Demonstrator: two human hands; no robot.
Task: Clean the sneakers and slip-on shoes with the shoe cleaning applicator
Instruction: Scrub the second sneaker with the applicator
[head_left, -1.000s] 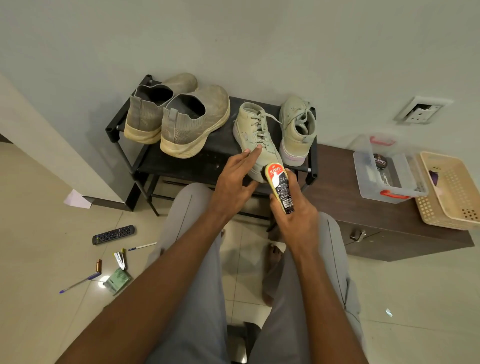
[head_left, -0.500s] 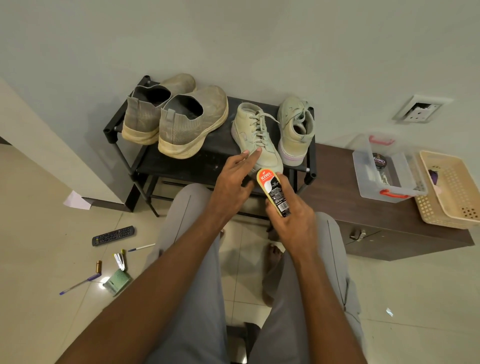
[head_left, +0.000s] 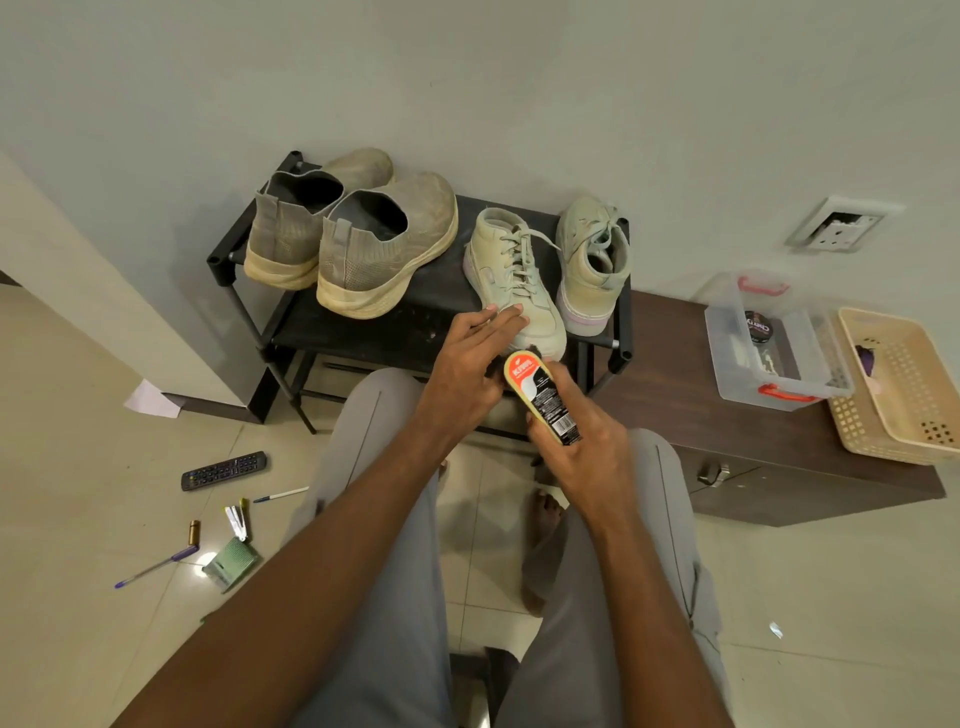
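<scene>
Two pale laced sneakers stand on the black shoe rack (head_left: 244, 260): the left sneaker (head_left: 511, 275) points its toe toward me, the right sneaker (head_left: 595, 265) points away. Two grey knit slip-on shoes (head_left: 384, 244) sit at the rack's left. My right hand (head_left: 582, 447) grips the shoe cleaning applicator (head_left: 543, 395), an oval yellow brush with a red and black label, just below the left sneaker's toe. My left hand (head_left: 467, 364) reaches forward with straight fingers touching that sneaker's toe.
A low brown cabinet (head_left: 727, 441) at the right carries a clear plastic box (head_left: 779, 343) with red latches and a beige basket (head_left: 904, 384). On the floor at left lie a remote (head_left: 224, 470), pens, a battery and a small green pack. A wall socket (head_left: 839, 226) sits at right.
My right hand has drawn the applicator back down from the sneaker's toe toward me. My left hand stays on the toe.
</scene>
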